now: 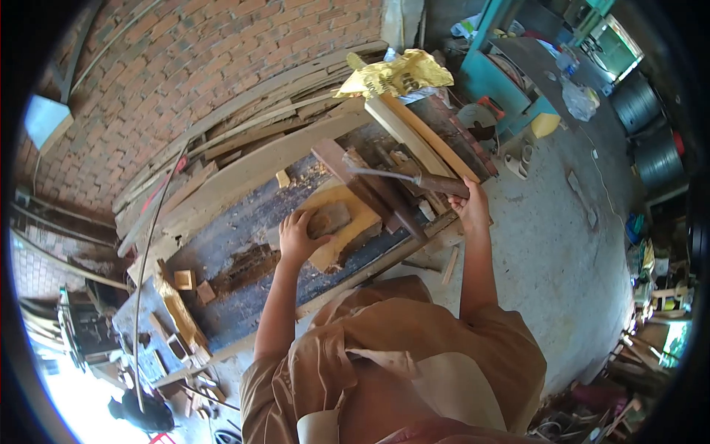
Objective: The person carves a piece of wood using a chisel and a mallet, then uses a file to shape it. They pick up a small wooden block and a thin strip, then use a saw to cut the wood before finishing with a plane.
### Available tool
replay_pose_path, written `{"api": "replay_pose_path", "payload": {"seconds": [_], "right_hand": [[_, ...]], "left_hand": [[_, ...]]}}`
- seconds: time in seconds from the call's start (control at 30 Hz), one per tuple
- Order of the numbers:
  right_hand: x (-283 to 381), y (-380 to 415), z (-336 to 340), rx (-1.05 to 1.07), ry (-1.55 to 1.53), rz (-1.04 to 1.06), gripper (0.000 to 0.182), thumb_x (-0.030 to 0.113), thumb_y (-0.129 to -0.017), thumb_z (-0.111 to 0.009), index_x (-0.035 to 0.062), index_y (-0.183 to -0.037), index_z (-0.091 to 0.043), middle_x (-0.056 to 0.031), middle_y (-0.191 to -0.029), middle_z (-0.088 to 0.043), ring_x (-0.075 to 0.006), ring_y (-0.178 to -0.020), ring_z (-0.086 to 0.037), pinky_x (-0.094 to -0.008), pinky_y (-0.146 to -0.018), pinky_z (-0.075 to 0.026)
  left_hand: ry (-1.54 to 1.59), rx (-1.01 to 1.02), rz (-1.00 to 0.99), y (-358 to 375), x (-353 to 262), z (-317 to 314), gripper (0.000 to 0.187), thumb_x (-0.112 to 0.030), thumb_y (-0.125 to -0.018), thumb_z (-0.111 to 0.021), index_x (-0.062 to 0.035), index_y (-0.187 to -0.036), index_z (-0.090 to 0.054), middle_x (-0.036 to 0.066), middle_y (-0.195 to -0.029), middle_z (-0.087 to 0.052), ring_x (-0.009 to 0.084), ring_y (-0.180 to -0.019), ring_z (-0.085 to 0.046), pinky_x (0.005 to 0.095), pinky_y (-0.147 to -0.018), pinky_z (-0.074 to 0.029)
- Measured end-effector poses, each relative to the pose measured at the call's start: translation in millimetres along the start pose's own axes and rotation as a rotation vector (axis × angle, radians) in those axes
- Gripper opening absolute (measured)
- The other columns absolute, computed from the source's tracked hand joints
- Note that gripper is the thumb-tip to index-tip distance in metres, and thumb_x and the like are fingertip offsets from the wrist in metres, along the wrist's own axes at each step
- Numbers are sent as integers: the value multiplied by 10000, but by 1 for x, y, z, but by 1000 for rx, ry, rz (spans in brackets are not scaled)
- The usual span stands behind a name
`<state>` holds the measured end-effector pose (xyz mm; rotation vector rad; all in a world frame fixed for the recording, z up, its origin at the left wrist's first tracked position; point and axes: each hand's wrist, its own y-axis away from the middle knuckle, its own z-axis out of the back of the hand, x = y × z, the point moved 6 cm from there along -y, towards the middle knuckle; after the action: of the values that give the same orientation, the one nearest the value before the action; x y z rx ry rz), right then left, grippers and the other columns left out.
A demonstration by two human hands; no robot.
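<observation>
My right hand (472, 206) is wrapped round the dark wooden handle of a long tool (440, 183), whose thin metal shaft points left over the bench. My left hand (297, 235) rests with fingers spread at the left edge of a greyish block (328, 220). That block lies on a yellowish wooden piece (359, 226) with a rough, irregular edge. Just beyond the hands, dark reddish-brown beams (370, 196) cross the workbench (229, 255). Whether my left fingers press on the block or only touch it is hard to tell.
Long planks (259, 152) lie along the brick wall (244, 52). A yellow sack (403, 72) sits at the bench's far end. Small wooden blocks (185, 280) and a rough wood slab (177, 307) lie at the left. Sandals (519, 161) are on the floor.
</observation>
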<state>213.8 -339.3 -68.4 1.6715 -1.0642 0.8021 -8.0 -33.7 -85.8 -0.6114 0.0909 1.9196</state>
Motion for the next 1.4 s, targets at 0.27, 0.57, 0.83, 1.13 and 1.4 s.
{"api": "replay_pose_path", "payload": {"seconds": [0.27,0.57,0.83,1.13,1.4], "right_hand": [[-82,-32,1,-88,11,95,353,294,-810,-599,-2,-967,-486,-91,-814,-555,-192,-648,-613,-285,-590,-517],[-146,-53,-3,-50,-32,-163,353,283,-802,-620,65,-1052,-500,-63,-943,-567,-167,-717,-627,-288,-615,-473],[-146,-62,-7,169,776,218,383,244,-731,-679,60,-1037,-538,-124,-1048,-553,-279,-1032,-497,-360,-864,-399],[-149,-60,-4,211,938,332,316,164,-754,-631,25,-1026,-548,-156,-1063,-541,-300,-1009,-509,-361,-852,-419],[-142,-44,0,37,988,505,161,104,-763,-570,27,-900,-603,-131,-932,-589,-301,-916,-547,-365,-792,-454]], "left_hand": [[-68,33,-34,-3,-1,-4,706,-384,-506,-772,-121,-1113,-523,100,-1048,-525,296,-1005,-477,408,-882,-356],[-67,29,-33,-1,1,-9,743,-392,-494,-768,-111,-1130,-506,110,-1048,-523,308,-991,-472,434,-893,-321],[-53,42,2,-3,2,-10,746,-383,-481,-775,-116,-1125,-510,116,-1023,-529,308,-984,-475,434,-894,-334],[-67,26,7,-2,-3,-8,730,-356,-485,-771,-131,-1129,-512,115,-1022,-527,314,-975,-480,442,-893,-339],[-100,-10,40,-1,2,-12,729,-433,-520,-747,-148,-1147,-510,120,-1040,-523,327,-974,-481,456,-878,-345]]}}
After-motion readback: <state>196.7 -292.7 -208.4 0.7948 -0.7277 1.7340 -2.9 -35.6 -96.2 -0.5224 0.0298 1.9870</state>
